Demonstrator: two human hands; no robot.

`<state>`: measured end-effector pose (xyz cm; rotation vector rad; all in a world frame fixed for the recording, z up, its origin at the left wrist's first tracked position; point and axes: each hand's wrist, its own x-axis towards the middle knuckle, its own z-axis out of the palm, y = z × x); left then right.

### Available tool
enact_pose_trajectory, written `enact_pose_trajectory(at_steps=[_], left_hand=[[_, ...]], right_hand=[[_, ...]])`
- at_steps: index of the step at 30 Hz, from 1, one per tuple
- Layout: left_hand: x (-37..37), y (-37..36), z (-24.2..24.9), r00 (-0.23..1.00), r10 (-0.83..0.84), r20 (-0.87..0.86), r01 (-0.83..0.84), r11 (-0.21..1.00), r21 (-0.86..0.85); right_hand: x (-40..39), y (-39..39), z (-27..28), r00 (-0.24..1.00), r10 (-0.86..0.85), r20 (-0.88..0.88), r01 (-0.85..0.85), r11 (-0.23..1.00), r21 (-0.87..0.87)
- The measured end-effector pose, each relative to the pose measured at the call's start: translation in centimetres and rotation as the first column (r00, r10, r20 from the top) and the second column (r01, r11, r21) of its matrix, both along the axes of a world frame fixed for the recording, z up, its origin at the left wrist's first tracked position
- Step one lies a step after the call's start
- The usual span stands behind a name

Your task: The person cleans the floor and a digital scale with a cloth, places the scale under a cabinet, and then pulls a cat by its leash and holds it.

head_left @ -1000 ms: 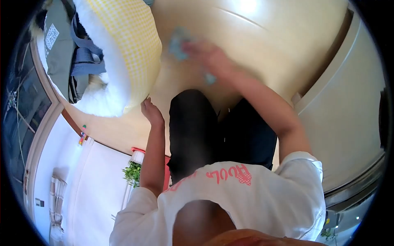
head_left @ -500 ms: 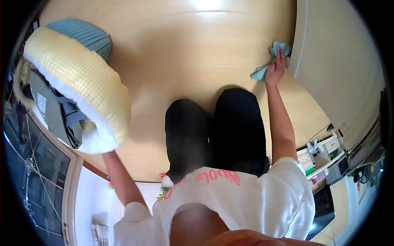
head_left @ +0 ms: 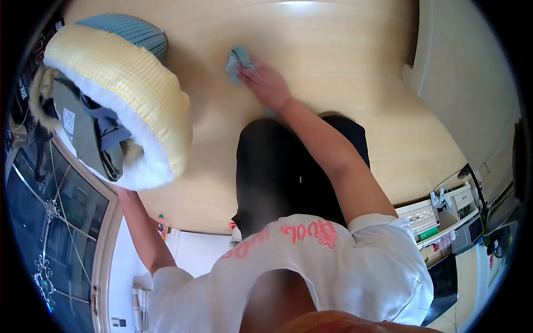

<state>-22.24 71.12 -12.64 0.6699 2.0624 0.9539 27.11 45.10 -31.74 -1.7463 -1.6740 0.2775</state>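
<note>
My right hand (head_left: 265, 83) is closed over a crumpled light-blue cloth (head_left: 239, 62) and presses it against the pale wooden surface (head_left: 344, 61), in front of my knees. A small bit of blue-green also shows just above my left knee, too little to identify. At the left, a round yellow-checked pet bed (head_left: 125, 66) with white fluffy lining stands tilted. Inside it lie a dark grey-green item with a white printed label (head_left: 68, 121) and dark straps. My left forearm (head_left: 139, 222) reaches up to the bed's lower edge, where my left hand is almost wholly hidden behind it.
A blue-grey woven object (head_left: 130, 30) sits behind the pet bed. A pale panel (head_left: 455, 66) rises along the right side. White shelving with small items (head_left: 438, 213) stands at lower right, and a dark glass-paned door (head_left: 61, 222) at lower left.
My right hand has swept the cloth from the far right, beside the panel, leftward to the middle. The pet bed appears slightly higher and further right as the view has shifted.
</note>
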Motion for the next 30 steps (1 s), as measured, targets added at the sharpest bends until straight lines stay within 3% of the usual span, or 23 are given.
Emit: enact_pose_trajectory(at_steps=[4,6,11,13,14,20,22,24,27,30], left_hand=[[0.1,0.4,0.0,1.000,-0.019,0.008,0.019,1.000,-0.009],[0.0,1.3,-0.3,0.999,-0.028,0.020,0.028,1.000,-0.010],[0.7,2.7,-1.1,0.997,-0.061,0.036,0.062,0.998,-0.018],[1.0,3.0,-1.1,0.997,-0.069,0.040,0.070,0.997,-0.020],[1.0,3.3,-1.0,0.997,-0.072,0.037,0.073,0.997,-0.020],[1.3,5.5,-1.2,0.993,-0.110,0.050,0.112,0.993,-0.029],[1.2,5.7,-1.0,0.991,-0.121,0.053,0.123,0.992,-0.031],[1.4,6.1,-0.9,0.990,-0.132,0.051,0.134,0.991,-0.031],[2.3,6.9,-1.1,0.985,-0.161,0.068,0.163,0.986,-0.032],[4.1,6.9,-1.9,0.977,-0.193,0.086,0.196,0.980,-0.030]], right_hand=[[0.0,-1.5,0.6,0.967,-0.087,-0.241,0.038,0.979,-0.198],[4.4,-3.6,4.2,0.953,-0.183,-0.242,0.126,0.964,-0.233],[13.9,-9.5,3.7,0.905,-0.418,0.082,0.426,0.884,-0.193],[13.3,-10.0,2.3,0.860,-0.486,0.157,0.511,0.822,-0.251],[11.7,-9.1,1.6,0.832,-0.520,0.192,0.552,0.809,-0.202],[3.6,-3.2,1.0,0.968,-0.231,0.094,0.247,0.941,-0.231],[-0.6,-0.8,-0.4,0.974,-0.170,-0.148,0.120,0.948,-0.296],[-4.9,0.6,-2.9,0.990,-0.106,-0.087,0.114,0.989,0.091],[-6.8,1.2,-1.0,0.965,-0.124,-0.230,0.124,0.992,-0.016],[-2.6,1.1,1.8,0.992,0.123,0.012,-0.124,0.991,0.043]])
